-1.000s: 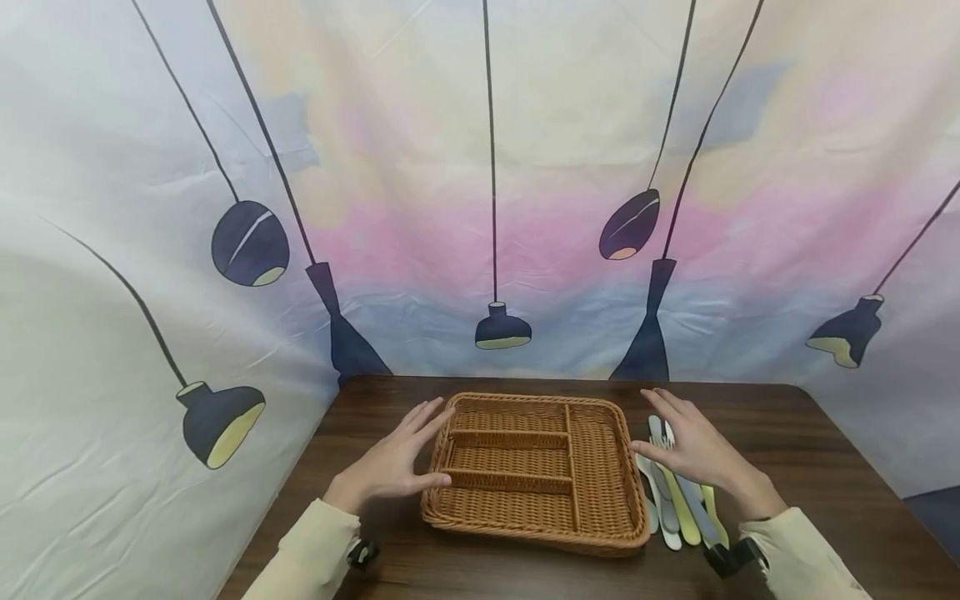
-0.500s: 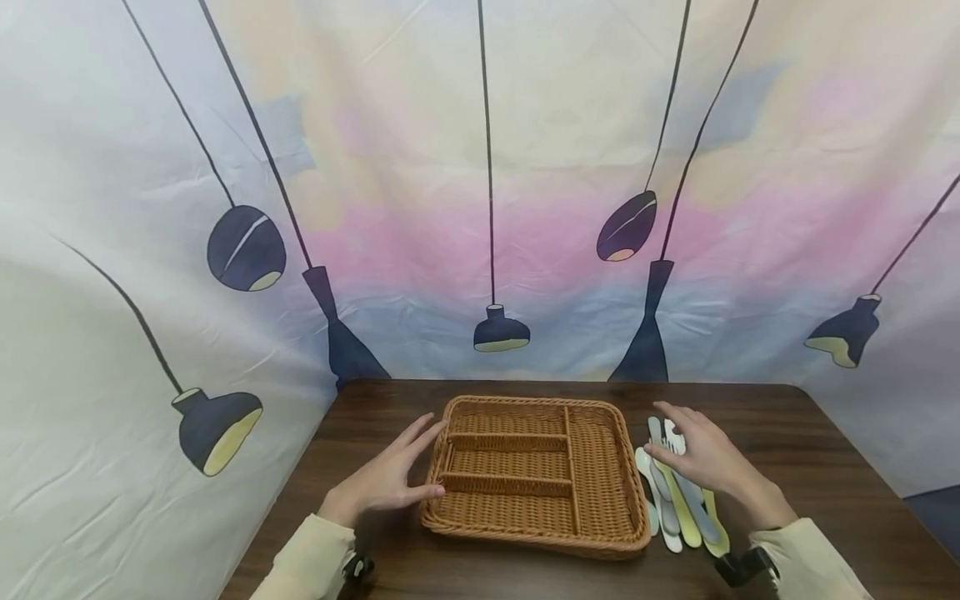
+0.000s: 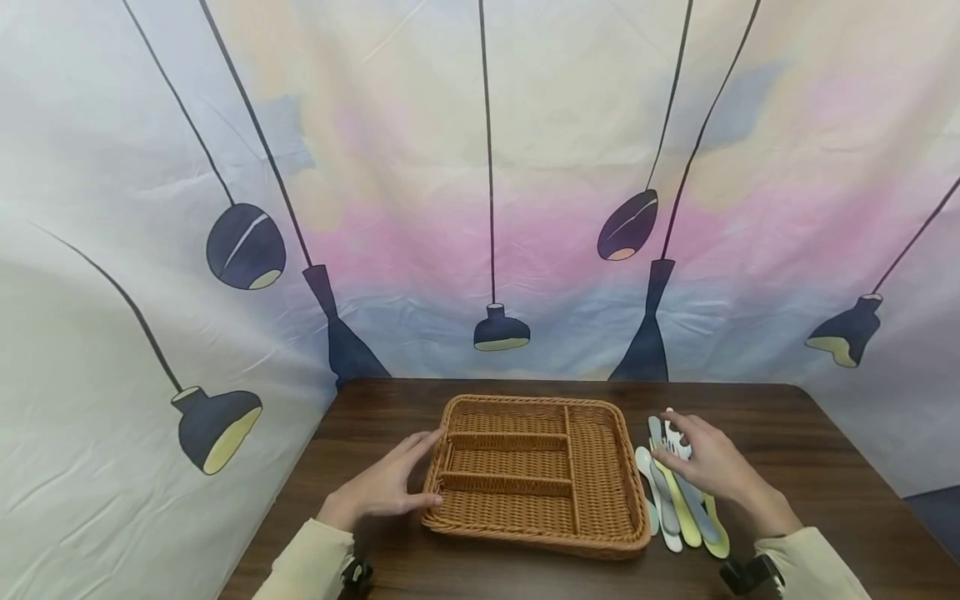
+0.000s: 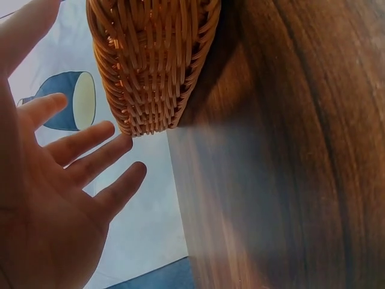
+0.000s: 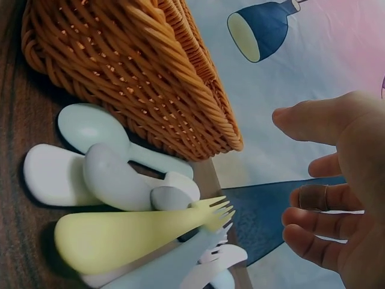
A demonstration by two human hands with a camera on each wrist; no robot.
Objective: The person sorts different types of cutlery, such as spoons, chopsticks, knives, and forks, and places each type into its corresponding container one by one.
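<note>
A brown wicker basket (image 3: 525,543) divided by low partitions sits on the table. At its left rim my left hand (image 3: 378,485) is spread, fingers extended and thumb near the front left side; the left wrist view shows the fingertips beside the woven wall (image 4: 153,66). My right hand (image 3: 716,462) hovers over a pile of pastel cutlery lying right of the basket, fingers loosely bent and nothing in them. In the right wrist view the pile includes a yellow fork (image 5: 114,238), a pale green spoon (image 5: 93,127) and a grey spoon (image 5: 114,177). The hand partly hides the pile in the head view.
The dark wooden table (image 3: 420,575) ends at a hanging cloth (image 3: 420,208) printed with lamps, which closes off the back and the sides. Both sleeves are pale, and a black device (image 3: 750,575) is worn at the right wrist.
My right hand has shifted right and a little toward me, more over the cutlery. The left hand has drawn back slightly to the left and nearer. Basket and cutlery have not moved.
</note>
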